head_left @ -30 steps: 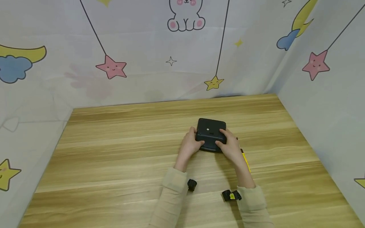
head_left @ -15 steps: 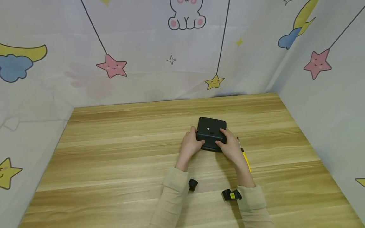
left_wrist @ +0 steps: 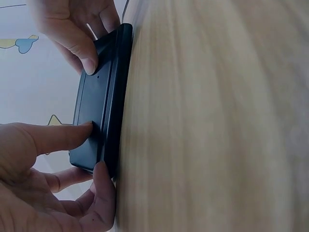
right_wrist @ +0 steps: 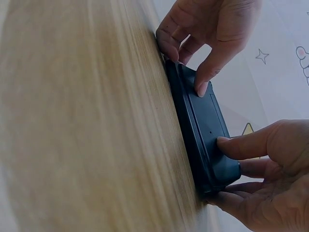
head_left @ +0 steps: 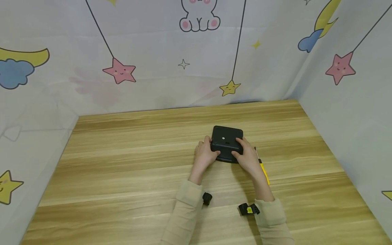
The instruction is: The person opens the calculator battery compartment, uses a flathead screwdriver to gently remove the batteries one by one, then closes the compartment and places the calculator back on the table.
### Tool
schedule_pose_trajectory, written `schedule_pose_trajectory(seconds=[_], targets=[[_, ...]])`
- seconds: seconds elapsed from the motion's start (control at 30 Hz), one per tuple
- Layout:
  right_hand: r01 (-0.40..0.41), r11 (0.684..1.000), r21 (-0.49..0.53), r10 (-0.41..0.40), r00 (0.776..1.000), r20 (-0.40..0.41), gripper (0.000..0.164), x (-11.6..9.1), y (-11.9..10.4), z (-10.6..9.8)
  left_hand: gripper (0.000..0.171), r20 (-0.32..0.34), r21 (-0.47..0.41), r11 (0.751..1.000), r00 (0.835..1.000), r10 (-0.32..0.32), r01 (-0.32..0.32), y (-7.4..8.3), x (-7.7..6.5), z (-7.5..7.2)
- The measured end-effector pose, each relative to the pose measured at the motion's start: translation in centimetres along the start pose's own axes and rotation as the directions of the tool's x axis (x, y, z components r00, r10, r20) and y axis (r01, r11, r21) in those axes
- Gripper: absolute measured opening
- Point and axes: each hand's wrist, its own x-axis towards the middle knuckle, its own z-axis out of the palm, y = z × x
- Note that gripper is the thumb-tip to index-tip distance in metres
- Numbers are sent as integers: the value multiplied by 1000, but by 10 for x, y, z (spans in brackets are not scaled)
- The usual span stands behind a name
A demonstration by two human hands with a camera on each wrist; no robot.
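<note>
Star-printed fabric backdrop (head_left: 153,92) behind and at both sides. Wood-grain surface (head_left: 122,163) below. Beige sleeves (head_left: 181,217) at near edge. Black plastic device (head_left: 226,145) on surface, right of middle, between hands. Left hand (head_left: 206,153) clamped on its left side, thumb on sloping face, fingers at edge; right hand (head_left: 247,158) likewise on right side. Hands apart from each other. Yellow-handled screwdriver (head_left: 264,173) on surface, just right of right hand. Small white dot (head_left: 223,138) on device.
</note>
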Motion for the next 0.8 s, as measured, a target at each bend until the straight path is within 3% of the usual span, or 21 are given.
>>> schedule_pose_trajectory(seconds=[0.3,0.53,0.8], targets=[[22,1000,-3,-22,1000,-10,58,0,1,1,54,-12,16,1000,1000,16,-16,0,0,1],[75,996,-40,-76,997,-23,57,-1,1,2,61,-3,28,999,1000,26,-26,2,-1,0],[156,987,-46,-159,985,-66,48,-3,-2,4,56,5,53,997,999,48,-49,2,0,0]])
